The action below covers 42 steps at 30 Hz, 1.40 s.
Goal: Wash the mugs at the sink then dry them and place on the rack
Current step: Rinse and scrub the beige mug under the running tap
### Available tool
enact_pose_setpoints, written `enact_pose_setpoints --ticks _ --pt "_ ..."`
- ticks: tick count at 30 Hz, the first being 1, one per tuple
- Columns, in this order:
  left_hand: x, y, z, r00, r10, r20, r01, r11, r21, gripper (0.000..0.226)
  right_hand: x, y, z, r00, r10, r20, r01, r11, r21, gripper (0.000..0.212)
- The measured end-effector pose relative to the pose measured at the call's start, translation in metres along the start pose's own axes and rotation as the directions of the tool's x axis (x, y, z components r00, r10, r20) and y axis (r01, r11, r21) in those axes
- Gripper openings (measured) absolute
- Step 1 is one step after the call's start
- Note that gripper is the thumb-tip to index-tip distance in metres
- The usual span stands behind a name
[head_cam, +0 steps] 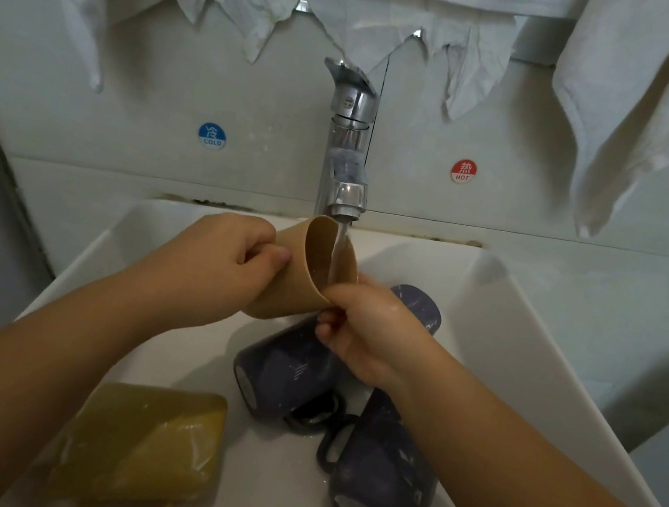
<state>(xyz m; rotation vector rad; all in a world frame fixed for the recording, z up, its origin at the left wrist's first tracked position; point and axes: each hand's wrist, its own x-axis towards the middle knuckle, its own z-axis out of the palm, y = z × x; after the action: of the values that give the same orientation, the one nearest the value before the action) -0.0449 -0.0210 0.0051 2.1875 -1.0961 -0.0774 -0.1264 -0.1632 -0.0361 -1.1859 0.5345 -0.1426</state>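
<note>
Both forearms enter from the bottom edge and meet over the white sink (pixel 503 327). Left hand (pixel 210 262) grips the tan mug (pixel 302 274) around its body, fingers curled, thumb across the wall. Right hand (pixel 372 331) pinches the mug's lower rim between thumb and fingers. Mug is tilted, mouth facing right and up, directly under the chrome faucet (pixel 348 139); the water stream (pixel 338 249) runs into its mouth.

Basin contents: yellow mug (pixel 147 444) on its side at lower left; two dark blue mugs on their sides, one (pixel 285 370) just below the hands, one (pixel 383 472) at lower right. A third dark object (pixel 421 309) behind the right hand, probably another mug, mostly hidden.

Wall: blue COLD sticker (pixel 212 135), red HOT sticker (pixel 463 171), white towels (pixel 631 104) hanging above.
</note>
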Motion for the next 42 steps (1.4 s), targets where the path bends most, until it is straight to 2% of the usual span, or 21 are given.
enact_pose_setpoints --ticks 2,4,6,8,10,12,14,16,18,20,22,26,28,29,31,33,37,40,42 --pt "-0.005 -0.001 0.002 0.996 0.075 -0.051 -0.073 0.997 0.040 0.034 -0.002 0.001 0.001 0.999 0.037 0.039 -0.039 0.997 0.069 0.029" --pt "-0.010 -0.003 0.003 0.988 0.141 -0.069 -0.135 0.987 0.086 0.034 -0.004 -0.001 0.003 0.998 0.034 0.052 -0.033 0.999 -0.013 0.024" --pt "-0.013 -0.009 0.005 0.981 0.183 -0.067 -0.175 0.979 0.104 0.033 -0.005 -0.004 0.003 0.999 -0.036 -0.033 0.024 0.946 -0.322 0.007" --pt "-0.014 -0.015 0.007 0.979 0.194 -0.056 -0.188 0.977 0.100 0.032 -0.004 -0.005 -0.001 0.976 -0.189 -0.104 0.077 0.756 -0.650 0.021" --pt "-0.014 -0.017 0.009 0.977 0.203 -0.058 -0.197 0.975 0.102 0.031 -0.003 -0.004 -0.004 0.953 -0.292 -0.083 0.135 0.652 -0.746 0.030" --pt "-0.014 -0.019 0.010 0.974 0.214 -0.069 -0.206 0.973 0.107 0.030 -0.005 -0.004 -0.005 0.952 -0.294 -0.080 0.143 0.663 -0.735 0.034" --pt "-0.014 -0.020 0.009 0.973 0.215 -0.083 -0.205 0.973 0.110 0.030 -0.008 -0.004 -0.004 0.977 -0.203 -0.066 0.113 0.753 -0.648 0.026" --pt "-0.013 -0.021 0.006 0.969 0.222 -0.106 -0.211 0.972 0.102 0.034 -0.013 -0.005 0.001 0.999 -0.049 -0.005 0.042 0.896 -0.442 0.010" --pt "-0.011 -0.022 0.005 0.967 0.222 -0.122 -0.211 0.973 0.092 0.035 -0.014 -0.003 0.006 0.997 0.065 0.046 -0.055 0.980 -0.190 0.002" --pt "-0.010 -0.022 0.004 0.963 0.239 -0.127 -0.227 0.968 0.105 0.035 -0.012 0.000 0.010 0.988 0.144 0.061 -0.144 0.990 -0.011 0.005" --pt "-0.010 -0.024 0.006 0.954 0.268 -0.137 -0.253 0.961 0.115 0.038 -0.011 0.003 0.014 0.979 0.191 0.070 -0.197 0.977 0.081 0.006" --pt "-0.010 -0.025 0.009 0.955 0.279 -0.102 -0.264 0.955 0.139 0.031 -0.012 0.006 0.015 0.978 0.196 0.067 -0.200 0.978 0.062 0.007" --pt "-0.010 -0.024 0.009 0.956 0.277 -0.096 -0.264 0.955 0.133 0.030 -0.013 0.004 0.011 0.989 0.144 0.044 -0.141 0.988 -0.066 0.008" --pt "-0.010 -0.023 0.008 0.956 0.274 -0.099 -0.262 0.957 0.122 0.032 -0.013 0.001 0.009 0.995 0.098 0.013 -0.093 0.974 -0.205 0.009" --pt "-0.010 -0.023 0.006 0.957 0.268 -0.110 -0.258 0.962 0.094 0.039 -0.011 -0.004 0.004 0.998 -0.033 -0.062 -0.005 0.844 -0.536 0.014" --pt "-0.011 -0.022 0.004 0.961 0.254 -0.106 -0.248 0.966 0.070 0.039 -0.007 -0.006 0.000 0.983 -0.174 -0.063 0.080 0.705 -0.704 0.017" --pt "-0.012 -0.023 0.003 0.970 0.229 -0.075 -0.228 0.973 0.028 0.037 0.003 -0.006 -0.004 0.876 -0.482 0.018 0.251 0.424 -0.870 0.015" --pt "-0.012 -0.022 0.004 0.971 0.228 -0.071 -0.228 0.974 0.011 0.040 0.008 -0.012 -0.005 0.858 -0.510 0.061 0.185 0.196 -0.963 0.027" --pt "-0.012 -0.022 0.002 0.968 0.236 -0.080 -0.236 0.972 0.014 0.040 0.008 -0.015 -0.004 0.857 -0.507 0.089 0.165 0.107 -0.981 0.032"
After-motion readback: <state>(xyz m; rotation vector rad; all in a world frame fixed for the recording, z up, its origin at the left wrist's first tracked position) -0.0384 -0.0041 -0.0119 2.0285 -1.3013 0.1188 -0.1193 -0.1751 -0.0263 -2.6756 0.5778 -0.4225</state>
